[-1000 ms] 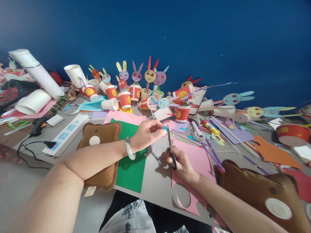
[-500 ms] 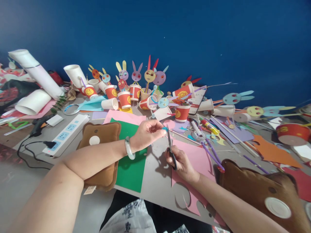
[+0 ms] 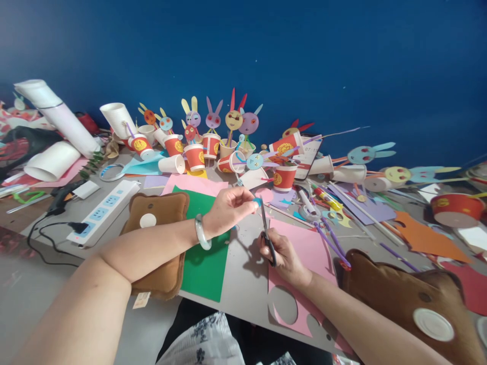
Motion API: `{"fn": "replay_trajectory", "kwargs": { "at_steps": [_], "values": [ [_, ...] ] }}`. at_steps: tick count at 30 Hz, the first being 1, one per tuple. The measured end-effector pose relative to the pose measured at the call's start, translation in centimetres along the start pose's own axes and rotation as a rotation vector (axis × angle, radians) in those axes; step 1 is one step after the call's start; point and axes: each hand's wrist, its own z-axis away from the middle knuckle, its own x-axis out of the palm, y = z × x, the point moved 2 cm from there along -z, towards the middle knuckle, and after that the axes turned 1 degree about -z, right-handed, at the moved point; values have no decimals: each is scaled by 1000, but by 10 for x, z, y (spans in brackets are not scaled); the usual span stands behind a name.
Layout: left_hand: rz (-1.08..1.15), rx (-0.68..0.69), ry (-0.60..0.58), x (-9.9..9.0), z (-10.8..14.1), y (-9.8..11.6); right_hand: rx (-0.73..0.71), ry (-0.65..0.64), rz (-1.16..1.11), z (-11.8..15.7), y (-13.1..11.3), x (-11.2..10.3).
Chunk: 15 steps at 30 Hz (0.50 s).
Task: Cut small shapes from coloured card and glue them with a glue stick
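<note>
Between the thumb and fingers of my left hand (image 3: 234, 209) is a small piece of blue paper (image 3: 257, 202). My right hand (image 3: 283, 256) grips black-handled scissors (image 3: 269, 243), blades pointing up and away from me. The blades meet the edge of the blue piece; whether they are cutting into it I cannot tell. Under my right hand and forearm lies a pink paper sheet (image 3: 304, 243) with round holes cut near its front edge. A green sheet (image 3: 201, 268) lies below my left wrist, partly covered by a brown plush cushion (image 3: 155, 248).
Paper cups (image 3: 195, 157) with rabbit-faced paper figures (image 3: 233, 120) line the blue wall. A white power strip (image 3: 104, 210) with a black cord lies at left. Another brown cushion (image 3: 399, 304) is at right, near orange paper (image 3: 429, 238), pipe cleaners (image 3: 335, 241) and a tape roll (image 3: 310, 213).
Both hands stay almost in place, still holding the blue paper and the scissors. A flap of pink paper by the large round hole has shifted slightly. The view has moved a little.
</note>
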Motion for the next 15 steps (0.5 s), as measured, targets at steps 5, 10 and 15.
{"fn": "replay_trajectory", "kwargs": {
  "at_steps": [5,10,15],
  "values": [
    [-2,19,11,0,0,1,23,0,-20,0,-1,1],
    [-24,34,24,-1,0,1,22,-12,-31,1,-2,1],
    [-19,31,36,-1,0,2,-3,-3,7,1,0,0]
  ]
}}
